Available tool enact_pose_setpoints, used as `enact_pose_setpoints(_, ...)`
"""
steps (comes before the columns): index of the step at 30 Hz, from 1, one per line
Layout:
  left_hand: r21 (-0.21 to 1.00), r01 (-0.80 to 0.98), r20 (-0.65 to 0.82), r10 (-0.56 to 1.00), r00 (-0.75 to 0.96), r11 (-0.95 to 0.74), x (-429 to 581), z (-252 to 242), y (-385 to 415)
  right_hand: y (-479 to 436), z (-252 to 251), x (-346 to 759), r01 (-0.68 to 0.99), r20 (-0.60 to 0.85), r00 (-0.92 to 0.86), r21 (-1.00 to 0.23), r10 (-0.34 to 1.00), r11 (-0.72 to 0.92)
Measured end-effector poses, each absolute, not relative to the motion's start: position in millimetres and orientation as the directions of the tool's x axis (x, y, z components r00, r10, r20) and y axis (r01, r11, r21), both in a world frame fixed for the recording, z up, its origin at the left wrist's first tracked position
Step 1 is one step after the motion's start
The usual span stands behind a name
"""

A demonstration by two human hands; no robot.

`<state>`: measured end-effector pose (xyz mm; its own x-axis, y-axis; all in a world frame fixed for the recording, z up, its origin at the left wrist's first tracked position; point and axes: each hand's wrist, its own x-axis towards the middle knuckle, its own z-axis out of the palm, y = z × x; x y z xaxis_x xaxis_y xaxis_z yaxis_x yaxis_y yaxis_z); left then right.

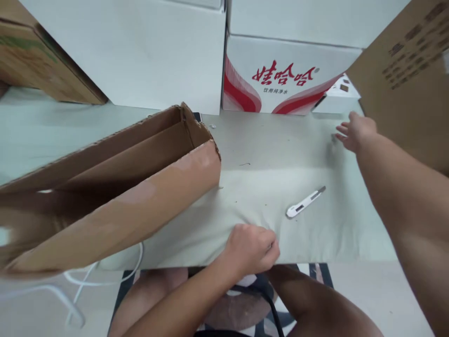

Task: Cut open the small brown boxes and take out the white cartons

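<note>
Cloth (266, 187) covers the table; the left hand (250, 248) pinches its near edge shut. Utility knife (304, 202) lies at two o'clock from that hand, long axis toward two. Right hand (356, 131), fingers spread and empty, reaches far beyond it.

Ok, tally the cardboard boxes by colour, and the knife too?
Brown corrugated cardboard boxes: 3 (open one lying on its side, far left, far right)
White cardboard boxes: 3 (plain, red-printed, upper)
White utility knife: 1
Total: 7
</note>
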<state>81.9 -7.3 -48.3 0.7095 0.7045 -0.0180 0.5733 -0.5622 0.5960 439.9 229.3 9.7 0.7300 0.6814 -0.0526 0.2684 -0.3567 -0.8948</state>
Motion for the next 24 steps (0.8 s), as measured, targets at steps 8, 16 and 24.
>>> enact_pose_setpoints(8, 0.569, 0.619, -0.061, 0.723, 0.688, -0.541, 68, -40, -22, 86, 72, 316, 0.591, -0.137, 0.349, -0.735, 0.927, -0.332)
enact_pose_setpoints(16, 0.642, 0.592, 0.026, 0.786, 0.618, -0.487, 43, -21, -38, 47, 139, 191, 0.857, 0.103, -0.420, -0.283, 0.902, 0.432)
enact_pose_setpoints(24, 0.687, 0.562, 0.043, 0.798, 0.601, -0.461, 26, -21, -22, 122, 133, 106, 0.915, -0.106, -0.401, 0.003, 0.910, 0.404)
